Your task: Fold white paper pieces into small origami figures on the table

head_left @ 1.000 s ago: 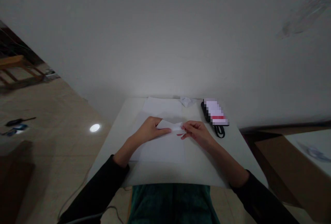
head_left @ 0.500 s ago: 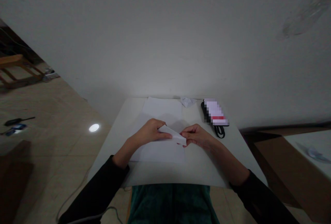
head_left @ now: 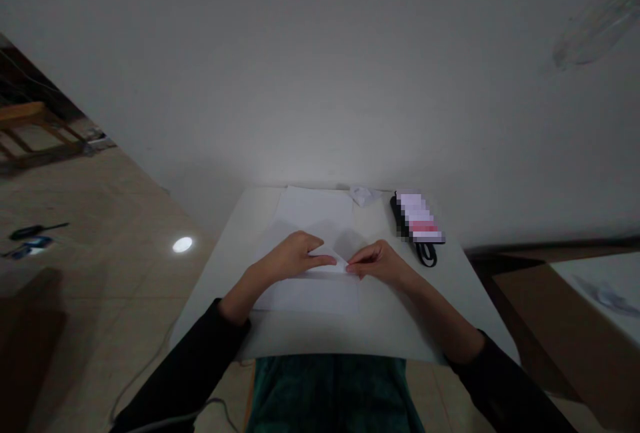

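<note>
A sheet of white paper [head_left: 310, 296] lies on the white table [head_left: 225, 313], and a second area of paper [head_left: 315, 209] stretches to the far edge; I cannot tell whether it is the same sheet. A folded paper flap [head_left: 330, 261] lies between my hands. My left hand [head_left: 295, 256] rests its fingers on the flap's left side. My right hand [head_left: 377, 263] pinches the flap's right tip with its fingertips. The fingertips of both hands nearly meet over the fold.
A pixelated packaged item [head_left: 419, 218] with a black cord [head_left: 425, 254] lies at the table's far right. A crumpled white tissue [head_left: 363, 195] sits at the far edge. A brown cardboard box [head_left: 560, 313] stands right of the table; a screwdriver [head_left: 37, 231] lies on the tiled floor.
The paper flap has gone from standing raised between my hands to lying flatter on the sheet. My hands have moved closer together and lower over the fold.
</note>
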`<state>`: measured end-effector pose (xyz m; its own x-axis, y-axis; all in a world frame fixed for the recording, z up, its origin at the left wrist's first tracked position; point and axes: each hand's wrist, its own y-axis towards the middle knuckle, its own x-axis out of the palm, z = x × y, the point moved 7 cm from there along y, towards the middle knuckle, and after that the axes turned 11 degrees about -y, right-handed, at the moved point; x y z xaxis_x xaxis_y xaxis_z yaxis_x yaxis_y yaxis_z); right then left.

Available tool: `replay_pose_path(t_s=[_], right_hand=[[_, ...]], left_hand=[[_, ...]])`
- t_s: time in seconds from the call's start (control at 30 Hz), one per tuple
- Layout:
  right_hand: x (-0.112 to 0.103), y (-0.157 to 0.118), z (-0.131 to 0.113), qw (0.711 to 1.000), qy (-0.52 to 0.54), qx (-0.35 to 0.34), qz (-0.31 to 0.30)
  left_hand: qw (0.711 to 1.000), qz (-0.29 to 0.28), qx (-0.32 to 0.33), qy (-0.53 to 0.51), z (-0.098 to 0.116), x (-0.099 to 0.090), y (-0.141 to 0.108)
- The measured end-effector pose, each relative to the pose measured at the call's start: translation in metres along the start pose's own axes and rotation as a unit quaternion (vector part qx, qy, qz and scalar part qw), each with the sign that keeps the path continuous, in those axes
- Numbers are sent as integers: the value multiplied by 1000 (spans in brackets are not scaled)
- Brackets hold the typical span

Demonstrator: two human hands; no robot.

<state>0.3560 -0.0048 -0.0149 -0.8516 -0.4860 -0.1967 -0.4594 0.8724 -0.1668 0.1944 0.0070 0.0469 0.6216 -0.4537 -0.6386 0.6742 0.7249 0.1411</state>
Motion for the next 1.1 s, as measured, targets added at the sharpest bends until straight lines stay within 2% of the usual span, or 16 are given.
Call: replay_pose_path(t_s=[0.1, 0.17, 0.27, 0.37, 0.43, 0.57, 0.73, 0.97, 1.1], right_hand=[[-3, -1, -3, 999, -23, -19, 38], [-5, -2, -6, 996, -43, -36, 69], [-7, -6, -17, 984, -102, -85, 115], [-6, -11, -30, 966, -158, -140, 148], [-4, -13, -35, 957, -180, -156, 165], [0, -15, -37, 950, -202, -157, 176], [-2, -12, -34, 956, -167, -140, 197], [3, -11, -39, 950, -196, -144, 194], [2, -12, -40, 956, -186, -154, 165]], left_hand=[[996, 11, 24, 90, 3, -1, 0], [981, 62, 70, 170, 14, -4, 0], [930, 131, 166, 302, 43, 2, -2], [891, 124, 226, 373, 62, 18, -2], [890, 112, 233, 375, 64, 23, -2], [911, 109, 214, 334, 55, 19, -1], [914, 112, 198, 335, 51, 19, 1], [899, 65, 195, 386, 60, 33, 8], [913, 71, 191, 355, 52, 29, 7]])
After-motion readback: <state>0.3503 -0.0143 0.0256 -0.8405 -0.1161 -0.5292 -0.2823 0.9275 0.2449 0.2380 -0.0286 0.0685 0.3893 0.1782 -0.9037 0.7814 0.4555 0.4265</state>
